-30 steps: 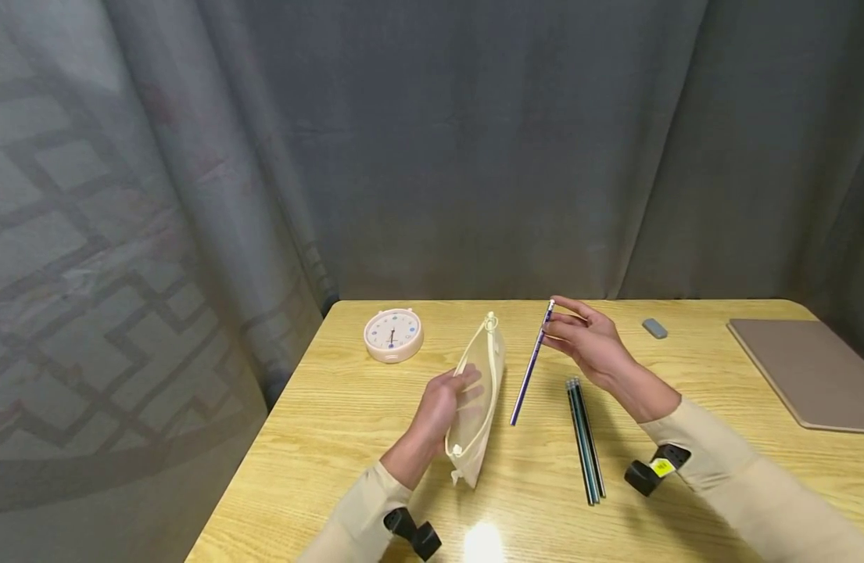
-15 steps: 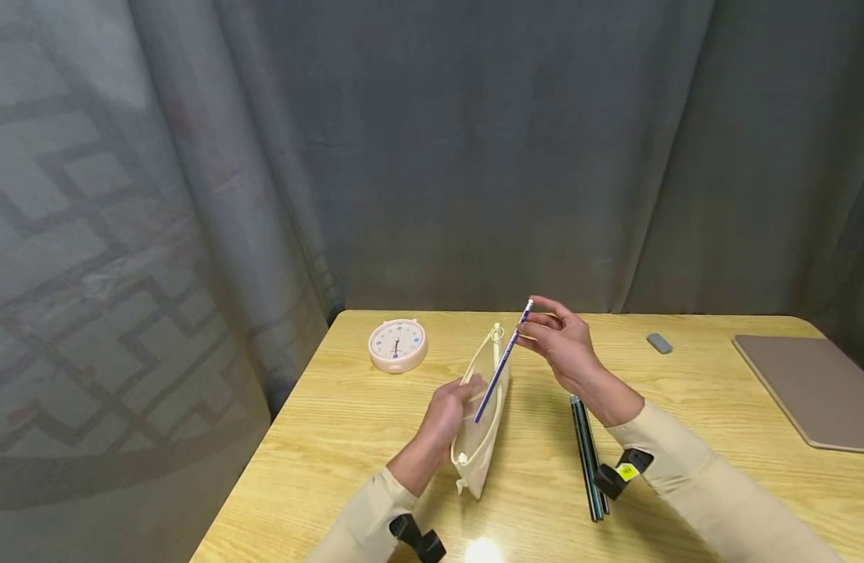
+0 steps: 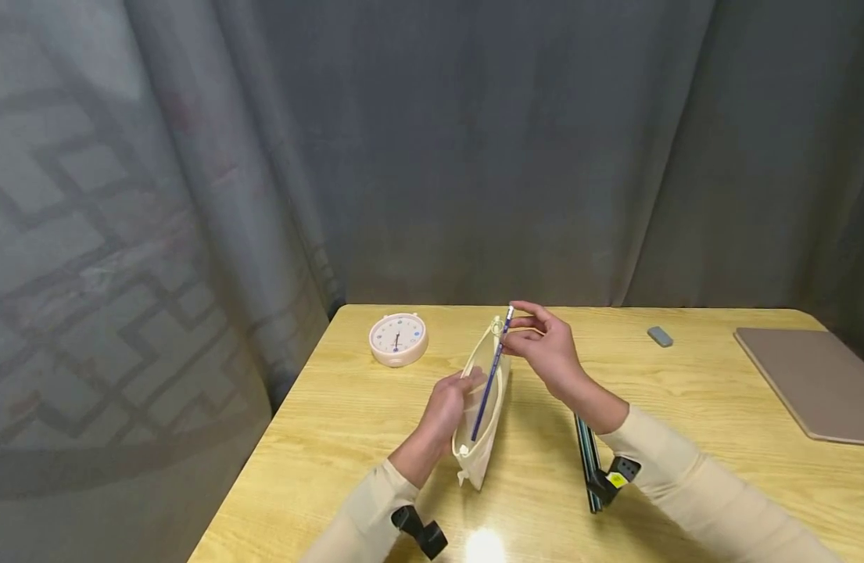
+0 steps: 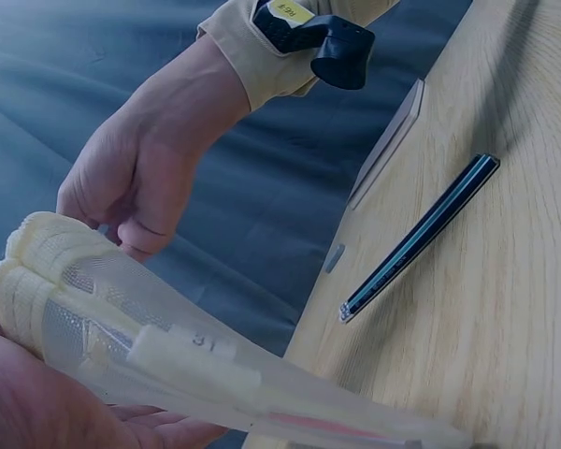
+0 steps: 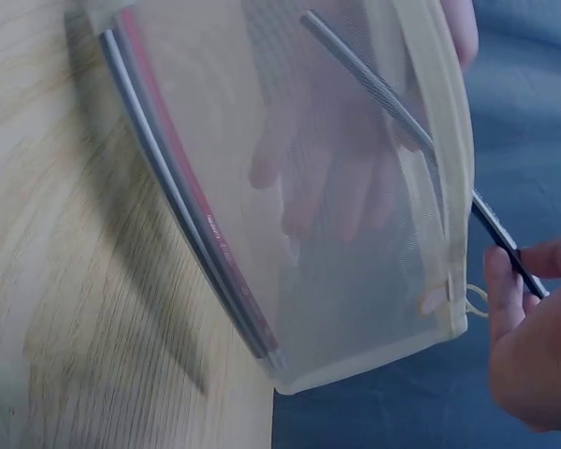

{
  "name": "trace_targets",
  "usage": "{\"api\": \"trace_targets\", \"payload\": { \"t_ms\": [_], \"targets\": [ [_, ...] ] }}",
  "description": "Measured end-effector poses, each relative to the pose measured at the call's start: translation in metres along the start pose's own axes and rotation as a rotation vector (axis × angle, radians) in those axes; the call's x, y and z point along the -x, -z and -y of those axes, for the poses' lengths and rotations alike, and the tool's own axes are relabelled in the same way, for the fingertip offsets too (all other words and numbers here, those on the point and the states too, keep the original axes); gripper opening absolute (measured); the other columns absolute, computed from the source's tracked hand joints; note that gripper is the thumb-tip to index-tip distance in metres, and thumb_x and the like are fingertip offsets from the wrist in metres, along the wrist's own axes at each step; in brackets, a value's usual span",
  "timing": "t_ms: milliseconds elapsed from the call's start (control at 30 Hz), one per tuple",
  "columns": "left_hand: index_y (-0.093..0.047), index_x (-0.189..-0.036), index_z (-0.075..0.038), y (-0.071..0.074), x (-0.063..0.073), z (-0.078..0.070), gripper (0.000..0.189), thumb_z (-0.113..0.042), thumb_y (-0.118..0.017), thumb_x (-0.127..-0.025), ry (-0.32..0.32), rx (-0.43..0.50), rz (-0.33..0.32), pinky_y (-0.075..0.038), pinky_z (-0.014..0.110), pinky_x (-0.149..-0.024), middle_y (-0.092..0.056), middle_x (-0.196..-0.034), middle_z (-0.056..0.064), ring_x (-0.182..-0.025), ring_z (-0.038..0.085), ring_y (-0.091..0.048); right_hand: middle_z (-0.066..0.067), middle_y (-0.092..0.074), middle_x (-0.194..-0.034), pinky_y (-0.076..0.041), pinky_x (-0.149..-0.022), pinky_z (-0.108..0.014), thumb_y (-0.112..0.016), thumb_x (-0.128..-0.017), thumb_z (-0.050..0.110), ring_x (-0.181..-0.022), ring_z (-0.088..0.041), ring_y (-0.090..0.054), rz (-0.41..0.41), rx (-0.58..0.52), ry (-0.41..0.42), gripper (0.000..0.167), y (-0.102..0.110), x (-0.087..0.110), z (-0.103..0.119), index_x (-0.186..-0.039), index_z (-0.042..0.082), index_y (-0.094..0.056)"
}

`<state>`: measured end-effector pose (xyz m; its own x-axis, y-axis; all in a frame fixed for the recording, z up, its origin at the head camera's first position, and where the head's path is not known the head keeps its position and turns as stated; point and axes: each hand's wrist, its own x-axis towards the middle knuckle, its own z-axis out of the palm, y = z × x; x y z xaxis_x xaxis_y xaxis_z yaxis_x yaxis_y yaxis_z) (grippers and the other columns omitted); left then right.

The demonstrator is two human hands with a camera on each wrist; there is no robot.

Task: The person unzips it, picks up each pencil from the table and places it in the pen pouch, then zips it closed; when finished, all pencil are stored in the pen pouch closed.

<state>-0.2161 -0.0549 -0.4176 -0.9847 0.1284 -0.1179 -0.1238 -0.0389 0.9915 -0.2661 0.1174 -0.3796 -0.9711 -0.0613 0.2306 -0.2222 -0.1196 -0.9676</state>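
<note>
As a blue pencil (image 3: 489, 383) slants into the mesh pouch (image 5: 355, 318), its upper end stands outside

Likely light, stiff and smooth, the pencil suits a pinch near that end — where your right hand (image 3: 550, 352) has it. The pouch looks soft, best steadied by its side, as your left hand (image 3: 446, 405) grips it. Count one pencil pinched, at least two bagged pencils (image 5: 208, 220), one clock (image 3: 398, 341), one eraser (image 3: 660, 336), one brown board (image 3: 815, 387). The dark pencils (image 4: 421, 234) on the table (image 3: 319, 438) overlap — you can't number them surely.
</note>
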Motion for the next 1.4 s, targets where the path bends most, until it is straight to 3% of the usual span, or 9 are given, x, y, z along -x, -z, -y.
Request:
{"api": "trace_targets", "payload": {
  "t_ms": [233, 367, 500, 733, 867, 1133, 1267, 1400],
  "targets": [
    [-0.052, -0.147, 0.003, -0.002, -0.001, 0.000, 0.049, -0.023, -0.046, -0.106, 0.020, 0.028, -0.015, -0.061, 0.038, -0.085, -0.068, -0.130, 0.021, -0.109, 0.024, -0.068, -0.017, -0.064, -0.105, -0.064, -0.074, -0.024, -0.068, -0.087, -0.016, -0.078, 0.000, -0.069, 0.022, 0.102, 0.057, 0.055, -0.004, 0.002, -0.003, -0.140, -0.007, -0.054],
    [-0.055, -0.144, 0.002, -0.003, -0.003, 0.000, 0.047, -0.022, -0.046, -0.105, 0.017, 0.037, -0.011, -0.061, 0.035, -0.082, -0.069, -0.125, 0.019, -0.104, 0.022, -0.068, -0.018, -0.064, -0.105, -0.063, -0.073, -0.023, -0.068, -0.086, -0.015, -0.078, 0.001, -0.069, 0.039, 0.114, 0.069, 0.054, -0.005, 0.003, -0.003, -0.139, -0.008, -0.055],
    [-0.051, -0.147, 0.003, -0.003, -0.005, 0.001, 0.049, -0.019, -0.049, -0.103, 0.022, 0.043, -0.012, -0.061, 0.036, -0.085, -0.067, -0.128, 0.020, -0.111, 0.027, -0.067, -0.022, -0.064, -0.106, -0.063, -0.074, -0.022, -0.068, -0.086, -0.015, -0.078, 0.000, -0.068, 0.045, 0.149, 0.078, 0.049, -0.004, 0.005, -0.004, -0.134, -0.010, -0.058],
    [-0.047, -0.149, 0.005, -0.005, -0.003, -0.002, 0.049, -0.018, -0.040, -0.107, 0.000, 0.029, 0.003, -0.056, 0.050, -0.101, -0.056, -0.146, 0.025, -0.132, 0.043, -0.057, -0.029, -0.069, -0.111, -0.063, -0.075, -0.022, -0.065, -0.090, -0.009, -0.080, 0.001, -0.067, 0.050, 0.230, 0.106, 0.035, -0.003, 0.007, -0.003, -0.125, -0.013, -0.066],
    [-0.045, -0.149, 0.009, -0.003, -0.004, -0.001, 0.050, -0.016, -0.036, -0.107, -0.015, 0.020, 0.008, -0.051, 0.053, -0.108, -0.047, -0.155, 0.024, -0.138, 0.045, -0.051, -0.032, -0.068, -0.112, -0.063, -0.075, -0.021, -0.061, -0.094, -0.009, -0.078, 0.001, -0.068, 0.051, 0.191, 0.099, 0.030, 0.000, 0.005, -0.004, -0.122, -0.017, -0.066],
    [-0.038, -0.151, 0.012, 0.002, -0.001, 0.000, 0.051, -0.014, -0.033, -0.108, -0.021, 0.016, 0.023, -0.044, 0.057, -0.114, -0.041, -0.159, 0.024, -0.142, 0.046, -0.045, 0.000, -0.066, -0.096, -0.062, -0.080, -0.021, -0.058, -0.102, 0.000, -0.082, -0.004, -0.068, 0.040, 0.028, -0.044, 0.033, 0.029, -0.003, -0.005, -0.128, -0.019, -0.055],
    [-0.038, -0.151, 0.012, 0.002, -0.001, 0.000, 0.051, -0.015, -0.033, -0.108, -0.024, 0.017, 0.031, -0.044, 0.058, -0.114, -0.040, -0.160, 0.025, -0.143, 0.047, -0.044, 0.001, -0.063, -0.103, -0.061, -0.081, -0.020, -0.056, -0.105, 0.009, -0.086, -0.005, -0.070, 0.063, -0.045, -0.163, 0.041, 0.046, -0.006, -0.011, -0.136, -0.016, -0.049],
    [-0.038, -0.151, 0.012, 0.000, 0.000, 0.001, 0.051, -0.015, -0.033, -0.108, -0.026, 0.004, 0.038, -0.044, 0.058, -0.114, -0.043, -0.157, 0.027, -0.142, 0.047, -0.045, 0.004, -0.066, -0.102, -0.062, -0.080, -0.021, -0.056, -0.106, 0.018, -0.086, -0.006, -0.071, 0.084, -0.043, -0.265, 0.049, 0.067, -0.002, -0.019, -0.141, -0.015, -0.045]
  ]
}}
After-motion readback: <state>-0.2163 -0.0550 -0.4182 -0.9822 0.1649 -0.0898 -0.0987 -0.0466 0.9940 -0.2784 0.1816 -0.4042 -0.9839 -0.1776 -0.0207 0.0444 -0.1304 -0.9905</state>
